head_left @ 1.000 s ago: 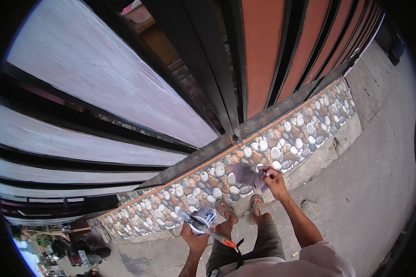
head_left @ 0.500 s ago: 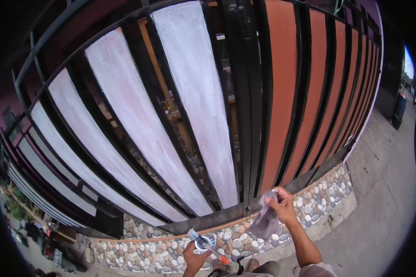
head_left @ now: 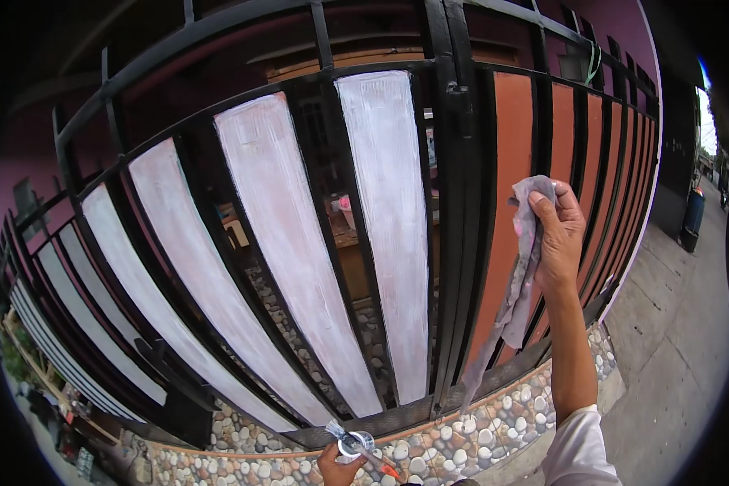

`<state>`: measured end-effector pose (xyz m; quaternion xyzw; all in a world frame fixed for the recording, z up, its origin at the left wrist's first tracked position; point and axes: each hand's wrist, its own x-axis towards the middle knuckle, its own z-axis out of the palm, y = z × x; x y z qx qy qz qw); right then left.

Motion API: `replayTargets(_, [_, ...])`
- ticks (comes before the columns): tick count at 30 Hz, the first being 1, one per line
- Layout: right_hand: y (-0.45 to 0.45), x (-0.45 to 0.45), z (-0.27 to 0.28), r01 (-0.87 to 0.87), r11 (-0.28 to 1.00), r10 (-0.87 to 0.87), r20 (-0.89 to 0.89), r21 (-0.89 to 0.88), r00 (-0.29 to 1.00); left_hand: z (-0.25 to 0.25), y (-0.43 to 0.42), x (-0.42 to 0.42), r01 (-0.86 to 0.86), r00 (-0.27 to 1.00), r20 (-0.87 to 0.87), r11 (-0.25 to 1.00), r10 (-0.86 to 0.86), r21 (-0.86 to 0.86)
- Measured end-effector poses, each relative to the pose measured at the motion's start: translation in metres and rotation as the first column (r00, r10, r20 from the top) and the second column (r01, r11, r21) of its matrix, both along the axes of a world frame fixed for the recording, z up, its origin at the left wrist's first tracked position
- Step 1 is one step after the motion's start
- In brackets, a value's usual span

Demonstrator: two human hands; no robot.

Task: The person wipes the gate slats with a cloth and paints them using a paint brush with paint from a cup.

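My right hand (head_left: 560, 235) is raised in front of the orange slats (head_left: 512, 121), pinching a greyish rag (head_left: 520, 279) that hangs down in a long strip. Low in the view, my left hand (head_left: 338, 467) is closed around a small white paint cup (head_left: 353, 445). A paintbrush (head_left: 369, 455) with an orange-tipped handle lies across the cup, its pale bristles past the rim. Left of the dark gate post stand slats coated in streaky white paint (head_left: 387, 235), set between black metal bars.
A pebble-covered base (head_left: 494, 433) runs under the fence. Grey pavement (head_left: 680, 340) stretches along the right, with a dark blue bin (head_left: 692, 215) farther off. Behind the bars are a purple wall and household things. A green tie (head_left: 594, 61) hangs on the top rail.
My right hand has lifted the rag from near the pebble base up to the orange slats, and the rag now hangs longer. The view has tilted upward. My left hand still holds the cup.
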<state>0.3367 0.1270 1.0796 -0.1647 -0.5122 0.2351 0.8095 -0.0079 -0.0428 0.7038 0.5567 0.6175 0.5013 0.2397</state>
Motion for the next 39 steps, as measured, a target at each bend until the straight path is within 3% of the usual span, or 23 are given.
replayTargets(3, [0.001,-0.015,0.022,0.005,0.999,-0.007,0.048,0.032,0.999,-0.004,0.01,-0.011,0.045,0.999,-0.004,0.99,-0.044,0.137])
replayTargets(6, [0.002,-0.031,0.029,0.01,1.0,-0.006,0.16,-0.02,0.987,-0.005,0.01,-0.018,0.016,0.998,-0.064,0.993,-0.009,0.116])
replayTargets(10, [0.005,-0.031,0.023,-0.179,0.959,0.245,0.324,-0.221,0.914,-0.011,0.017,-0.023,0.056,0.997,0.037,0.99,-0.061,0.128])
replayTargets(13, [0.019,-0.033,0.011,-0.236,0.936,0.317,0.335,-0.26,0.887,-0.012,0.022,-0.027,0.088,0.995,0.043,0.99,-0.093,0.112])
replayTargets(14, [0.021,-0.035,0.008,-0.225,0.938,0.308,0.336,-0.265,0.89,-0.011,0.023,-0.028,0.096,0.994,0.039,0.988,-0.101,0.12])
replayTargets(18, [0.022,-0.039,-0.004,-0.538,0.816,0.574,0.18,-0.211,0.799,-0.019,0.031,-0.038,0.103,0.993,0.036,0.986,-0.109,0.133])
replayTargets(22, [0.019,-0.053,-0.019,-0.484,0.849,0.51,0.084,-0.213,0.856,-0.016,0.036,-0.048,0.13,0.989,0.057,0.987,-0.136,0.1])
replayTargets(24, [0.02,-0.054,-0.021,-0.55,0.792,0.584,0.068,-0.266,0.809,-0.007,0.037,-0.05,0.132,0.989,0.064,0.988,-0.137,0.075])
replayTargets(25, [0.018,-0.061,-0.021,-0.443,0.841,0.481,0.055,-0.31,0.875,-0.002,0.037,-0.051,0.151,0.981,0.117,0.987,-0.156,0.046])
replayTargets(26, [0.016,-0.065,-0.021,-0.444,0.843,0.481,0.056,-0.304,0.875,-0.006,0.039,-0.056,0.151,0.981,0.114,0.987,-0.156,0.051])
replayTargets(28, [0.013,-0.072,-0.018,-0.205,0.908,0.293,0.205,-0.365,0.934,-0.01,0.043,-0.066,0.21,0.959,0.184,0.977,-0.215,0.049])
replayTargets(30, [0.008,-0.087,-0.015,-0.144,0.925,0.225,0.202,-0.351,0.953,-0.015,0.043,-0.075,0.233,0.948,0.207,0.971,-0.241,0.061])
replayTargets(32, [0.006,-0.096,-0.008,0.159,0.962,-0.033,0.483,-0.222,0.875,-0.027,0.041,-0.084,0.133,0.99,0.039,0.991,-0.134,0.025])
replayTargets(34, [0.007,-0.103,0.001,0.139,0.97,-0.028,0.478,-0.198,0.878,-0.026,0.048,-0.087,0.136,0.989,0.065,0.991,-0.135,-0.008])
replayTargets(37, [0.005,-0.116,0.021,0.328,0.942,-0.307,0.577,0.071,0.757,-0.025,0.054,-0.085,0.139,0.989,0.054,0.99,-0.138,-0.008])
replayTargets(38, [0.008,-0.118,0.027,0.315,0.946,-0.298,0.577,0.074,0.76,-0.021,0.055,-0.083,0.125,0.991,0.055,0.992,-0.124,-0.005])
replayTargets(39, [0.014,-0.119,0.036,0.39,0.887,-0.457,0.595,0.247,0.661,-0.017,0.058,-0.082,0.098,0.994,0.058,0.995,-0.098,-0.008])
